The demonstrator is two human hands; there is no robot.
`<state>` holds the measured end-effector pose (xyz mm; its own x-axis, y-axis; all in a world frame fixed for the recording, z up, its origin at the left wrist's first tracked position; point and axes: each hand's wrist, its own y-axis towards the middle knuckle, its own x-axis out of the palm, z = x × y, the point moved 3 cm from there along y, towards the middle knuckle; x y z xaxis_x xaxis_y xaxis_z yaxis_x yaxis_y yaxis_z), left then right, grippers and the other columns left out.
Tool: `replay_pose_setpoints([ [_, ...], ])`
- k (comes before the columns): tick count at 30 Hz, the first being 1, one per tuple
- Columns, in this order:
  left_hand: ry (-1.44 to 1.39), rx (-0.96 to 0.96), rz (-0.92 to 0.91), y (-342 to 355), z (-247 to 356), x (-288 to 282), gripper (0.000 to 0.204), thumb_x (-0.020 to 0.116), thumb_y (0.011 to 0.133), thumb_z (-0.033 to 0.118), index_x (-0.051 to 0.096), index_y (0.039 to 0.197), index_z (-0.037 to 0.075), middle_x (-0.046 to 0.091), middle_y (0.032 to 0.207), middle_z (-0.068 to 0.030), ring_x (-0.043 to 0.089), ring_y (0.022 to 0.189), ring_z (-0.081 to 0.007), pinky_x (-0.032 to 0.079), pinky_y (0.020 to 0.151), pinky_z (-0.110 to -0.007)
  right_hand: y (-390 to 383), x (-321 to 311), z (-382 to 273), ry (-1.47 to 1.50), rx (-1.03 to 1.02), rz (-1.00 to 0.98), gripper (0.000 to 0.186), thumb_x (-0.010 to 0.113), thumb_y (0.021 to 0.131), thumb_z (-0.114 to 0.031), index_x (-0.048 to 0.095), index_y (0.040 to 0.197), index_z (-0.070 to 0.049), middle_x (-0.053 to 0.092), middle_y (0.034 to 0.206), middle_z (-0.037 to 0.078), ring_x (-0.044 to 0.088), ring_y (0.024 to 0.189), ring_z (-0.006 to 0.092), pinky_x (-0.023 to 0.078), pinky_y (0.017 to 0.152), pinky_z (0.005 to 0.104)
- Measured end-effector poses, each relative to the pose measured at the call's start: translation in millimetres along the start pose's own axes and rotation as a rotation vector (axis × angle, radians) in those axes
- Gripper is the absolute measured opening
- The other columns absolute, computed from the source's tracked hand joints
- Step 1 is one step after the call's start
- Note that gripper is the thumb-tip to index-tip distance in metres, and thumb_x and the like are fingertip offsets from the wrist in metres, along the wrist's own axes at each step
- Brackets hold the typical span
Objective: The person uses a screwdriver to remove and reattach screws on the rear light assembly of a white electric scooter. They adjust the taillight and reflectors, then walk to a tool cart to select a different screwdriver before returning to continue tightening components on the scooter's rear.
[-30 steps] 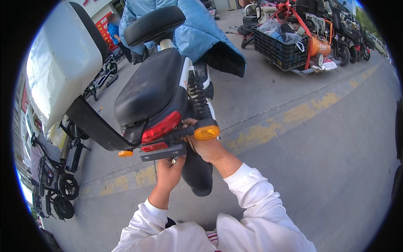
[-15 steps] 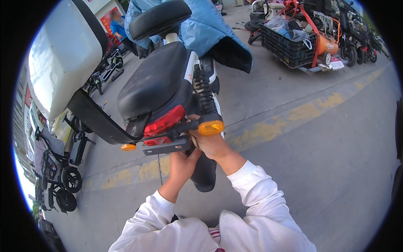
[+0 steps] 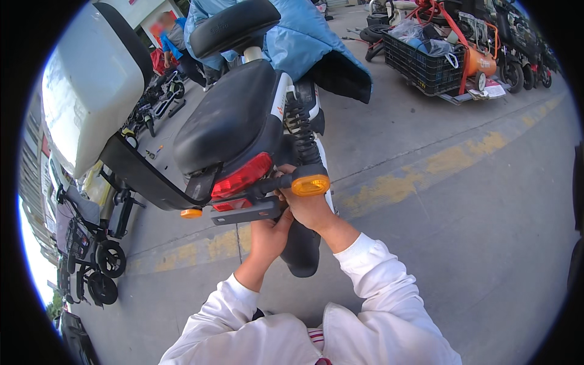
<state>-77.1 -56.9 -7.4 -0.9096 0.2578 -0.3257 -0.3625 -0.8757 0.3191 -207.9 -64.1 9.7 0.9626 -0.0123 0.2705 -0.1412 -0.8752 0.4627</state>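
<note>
In front of me is the back of a scooter with a black seat (image 3: 222,121), red tail light (image 3: 242,175), orange right indicator (image 3: 310,185) on a black stalk and dark plate bracket (image 3: 244,213). My right hand (image 3: 310,211) is curled in under the indicator, fingertips partly hidden behind the stalk. My left hand (image 3: 267,238) reaches up below the bracket, its thumb near my right hand and its other fingers mostly hidden. Both seem closed around something I cannot make out. Below them is a black mudguard (image 3: 299,255); above the indicator is a coiled shock absorber (image 3: 301,128).
A white box (image 3: 91,85) juts out left on a black support, near parked bikes (image 3: 91,255). A blue padded cover (image 3: 295,39) drapes the front. At back right are a black crate (image 3: 420,67), orange compressor (image 3: 479,61) and scooters. A person in blue (image 3: 173,39) is farther back.
My hands and the scooter sit slightly higher and further right in the view. My left thumb has moved up toward my right hand. The person in blue is bent over more visibly.
</note>
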Motion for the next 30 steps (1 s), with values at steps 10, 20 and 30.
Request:
replay_pose_setpoints([
  [10,-0.08,0.018,0.045,-0.7,10.3,-0.7,0.011,0.061,0.094,-0.001,0.063,0.103,-0.008,0.067,0.099,-0.0042,0.059,0.091,-0.0091,0.048,0.079,-0.026,-2.2,11.5,-11.8,-0.055,-0.071,0.104,0.014,0.054,0.102,-0.015,0.059,0.097,-0.003,0.055,0.08,0.0,0.051,0.07,0.0071,0.042,0.064,0.0243],
  [20,-0.046,0.022,0.044,-1.0,8.7,-3.2,0.014,0.064,0.094,0.0,0.065,0.105,-0.008,0.067,0.097,-0.0042,0.06,0.09,-0.0092,0.048,0.078,-0.025,-2.3,9.2,-7.5,0.076,-0.008,0.008,0.012,0.054,0.102,-0.014,0.057,0.095,-0.006,0.053,0.079,-0.002,0.049,0.069,0.0048,0.041,0.062,0.0222],
  [30,-0.081,-0.043,0.031,0.0,4.6,-2.0,0.017,0.065,0.09,-0.005,0.06,0.106,-0.001,0.064,0.103,-0.0032,0.06,0.097,-0.0125,0.049,0.087,-0.029,7.9,1.6,-7.6,0.171,-0.006,-0.104,0.025,0.051,0.106,-0.026,0.055,0.09,-0.008,0.053,0.074,-0.002,0.047,0.062,0.0042,0.039,0.055,0.0215],
])
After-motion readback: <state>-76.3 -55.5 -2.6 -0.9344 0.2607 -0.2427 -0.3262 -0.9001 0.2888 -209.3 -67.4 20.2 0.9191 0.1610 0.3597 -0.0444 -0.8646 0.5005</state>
